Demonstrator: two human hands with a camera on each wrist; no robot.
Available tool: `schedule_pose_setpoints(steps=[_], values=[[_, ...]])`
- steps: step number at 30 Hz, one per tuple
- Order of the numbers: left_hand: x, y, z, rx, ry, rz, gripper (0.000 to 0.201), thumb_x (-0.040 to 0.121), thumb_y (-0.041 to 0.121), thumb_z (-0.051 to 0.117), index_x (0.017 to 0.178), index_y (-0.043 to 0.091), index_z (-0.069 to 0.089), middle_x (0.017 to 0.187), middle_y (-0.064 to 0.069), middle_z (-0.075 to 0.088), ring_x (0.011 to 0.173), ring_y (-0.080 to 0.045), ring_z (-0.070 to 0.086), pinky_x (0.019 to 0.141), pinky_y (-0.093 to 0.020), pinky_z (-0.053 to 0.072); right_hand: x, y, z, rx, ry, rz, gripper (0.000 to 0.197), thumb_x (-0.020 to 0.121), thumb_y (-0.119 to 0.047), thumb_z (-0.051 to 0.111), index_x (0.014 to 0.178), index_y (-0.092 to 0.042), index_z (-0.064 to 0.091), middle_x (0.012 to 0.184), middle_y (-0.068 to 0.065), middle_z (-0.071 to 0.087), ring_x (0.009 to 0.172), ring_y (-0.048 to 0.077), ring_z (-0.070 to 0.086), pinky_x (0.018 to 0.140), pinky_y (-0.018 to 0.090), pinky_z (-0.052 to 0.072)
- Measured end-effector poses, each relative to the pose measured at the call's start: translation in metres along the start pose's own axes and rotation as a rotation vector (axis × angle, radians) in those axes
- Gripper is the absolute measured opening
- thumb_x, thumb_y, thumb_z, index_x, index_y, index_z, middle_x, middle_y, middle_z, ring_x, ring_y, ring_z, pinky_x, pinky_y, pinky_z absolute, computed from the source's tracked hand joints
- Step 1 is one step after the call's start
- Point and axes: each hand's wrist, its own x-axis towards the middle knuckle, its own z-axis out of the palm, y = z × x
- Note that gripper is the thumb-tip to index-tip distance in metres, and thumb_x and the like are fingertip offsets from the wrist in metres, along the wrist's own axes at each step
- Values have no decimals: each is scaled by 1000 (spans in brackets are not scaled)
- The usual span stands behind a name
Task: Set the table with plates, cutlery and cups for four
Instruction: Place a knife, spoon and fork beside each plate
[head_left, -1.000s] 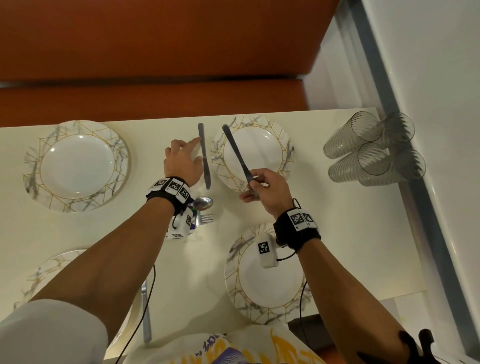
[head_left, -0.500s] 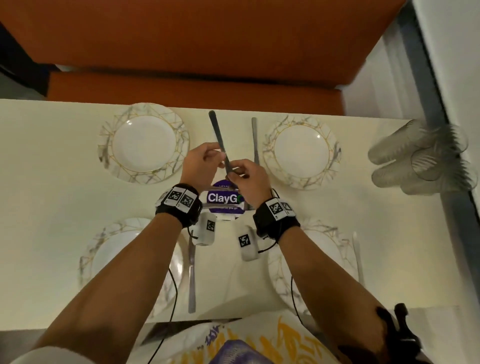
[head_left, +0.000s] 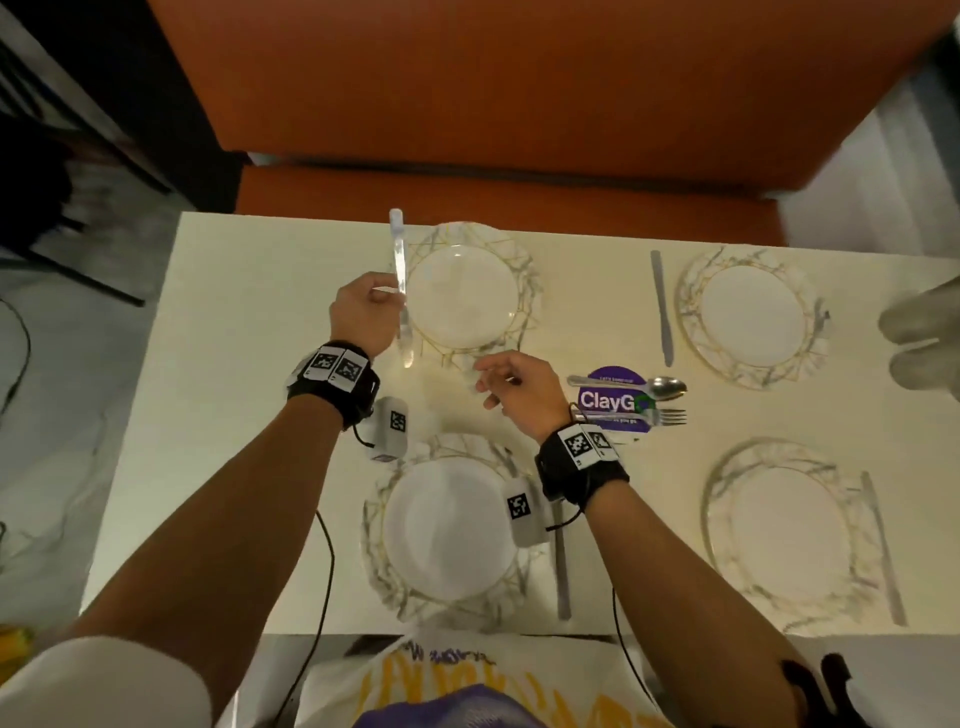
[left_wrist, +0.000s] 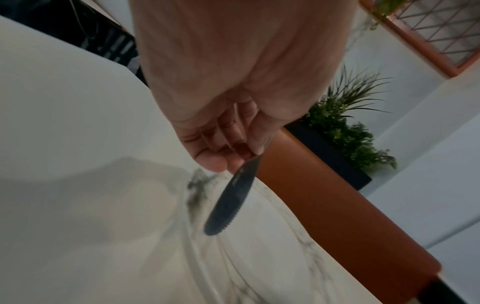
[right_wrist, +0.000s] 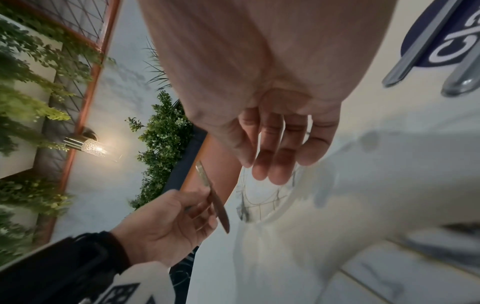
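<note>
Now the left hand (head_left: 361, 317) pinches a slim steel knife (head_left: 399, 270) beside a round marbled plate (head_left: 470, 296); right hand's (head_left: 519, 387) grip spread.

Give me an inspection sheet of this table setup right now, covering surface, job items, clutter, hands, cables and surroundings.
Surface: pale table, four places.
Job's things: four marbled plates, e.g. far left plate; three knives lie beside plates, e.g. far right knife; held knife next to the far left plate; spoon and fork wait mid-table; cups at the right edge, blurred.
Clutter: purple sticker under the spare cutlery.
Hands: left hand pinches the held knife; right hand relaxed, holding nothing.
Cables: black wrist-camera cable hangs off the near edge.
Surroundings: orange bench behind the table.
</note>
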Motion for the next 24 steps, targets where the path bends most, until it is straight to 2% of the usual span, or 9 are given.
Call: schedule_pose_setpoints(steps=[2,5,10,14,16,18,21,24], values=[[23,-10,-19,72,30,-49,19,90,17,63,94,34,70,100,-5,78,90,-30,75,86,-44,63,3,-1,8,-22,11,9,26,94,0,53,102,-14,74,85,8,74,62,17,64,49,12,42],[50,-23,-35,200,47,-111,15,92,18,64,96,31,70,98,-7,78,88,-30,76,85,-41,63,10,-1,11,-35,49,25,24,94,-3,54,101,-15,74,83,5,75,60,13,65,51,13,43],[74,-43,-35,307,7,-165,15,94,18,63,94,24,77,97,-9,78,89,-33,75,86,-41,63,16,3,2,-18,111,56,22,96,-4,56,102,-14,74,80,2,73,60,13,64,52,15,44],[85,-50,-26,331,-5,-148,9,91,15,70,92,18,79,92,-8,78,85,-30,75,83,-39,64,17,6,-7,5,130,76,19,98,-4,55,105,-8,72,83,7,72,62,16,63,51,14,45],[88,-49,-23,363,0,-127,3,89,16,76,89,16,78,91,-6,78,82,-27,74,79,-35,63,18,8,-9,9,143,81,19,98,-4,55,106,-7,72,84,8,72,62,17,63,51,15,45],[88,-48,-21,404,6,-98,7,87,19,80,88,14,77,92,-4,78,82,-25,73,76,-33,62,19,9,-11,5,156,84,19,98,-5,55,106,-9,72,85,10,72,62,17,64,51,14,45],[84,-47,-20,391,38,-87,18,89,22,79,102,14,71,99,-7,72,85,-28,70,75,-34,59,20,9,-11,3,165,80,19,98,-4,55,106,-7,72,87,12,73,60,15,64,51,14,45],[76,-50,-19,536,39,49,32,93,23,72,124,24,64,119,-12,61,109,-34,60,84,-46,57,20,10,-11,1,170,75,19,99,-5,55,106,-7,72,87,13,73,60,15,65,51,13,45]])
